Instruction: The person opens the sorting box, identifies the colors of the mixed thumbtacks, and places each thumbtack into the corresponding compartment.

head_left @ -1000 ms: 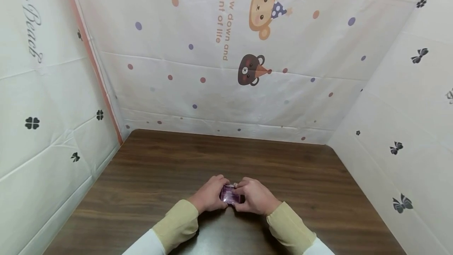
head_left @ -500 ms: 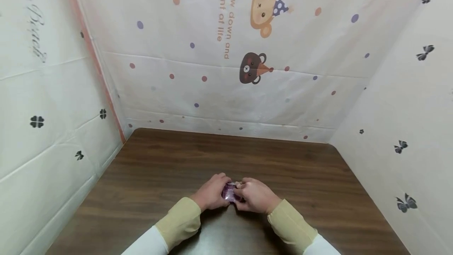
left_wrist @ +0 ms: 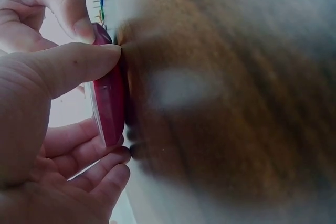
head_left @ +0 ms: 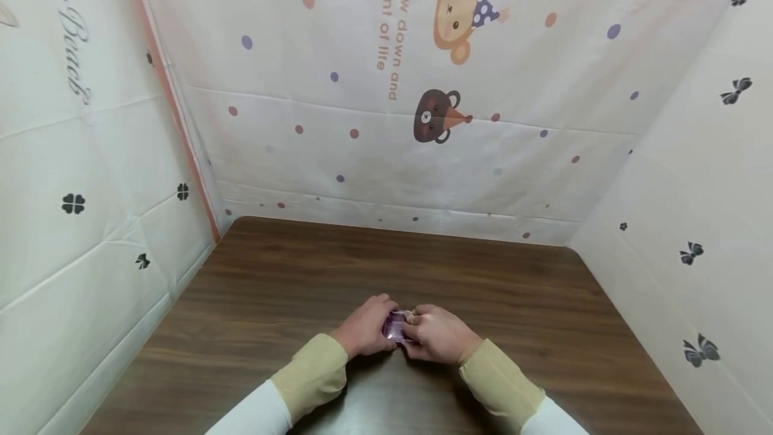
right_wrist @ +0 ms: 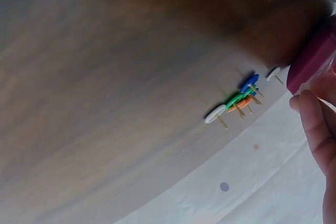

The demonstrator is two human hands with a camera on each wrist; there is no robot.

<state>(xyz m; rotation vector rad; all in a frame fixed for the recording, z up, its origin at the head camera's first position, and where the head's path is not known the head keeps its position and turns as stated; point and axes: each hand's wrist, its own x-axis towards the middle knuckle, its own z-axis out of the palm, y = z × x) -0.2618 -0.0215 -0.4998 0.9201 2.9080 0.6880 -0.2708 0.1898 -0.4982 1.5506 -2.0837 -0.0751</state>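
Observation:
A small flat purple box with a clear top is between my two hands near the middle of the table. In the left wrist view its magenta side stands edge-on, close to the tabletop. My left hand grips the box from the left, thumb on the near edge and fingers on the far one. From the right, my right hand holds the box's right end with curled fingers and thumb. A right fingertip lies against the clear plastic edge. Several coloured thumbtacks lie on the table beside the box.
The brown wood-grain table is bounded by a printed white cloth at the back. Similar cloth sheets hang at the left and right. In the head view the thumbtacks cannot be made out.
My right fingers have curled in closer at the box's right end and cover more of it. The left hand keeps its grip. The whole head view has shifted slightly.

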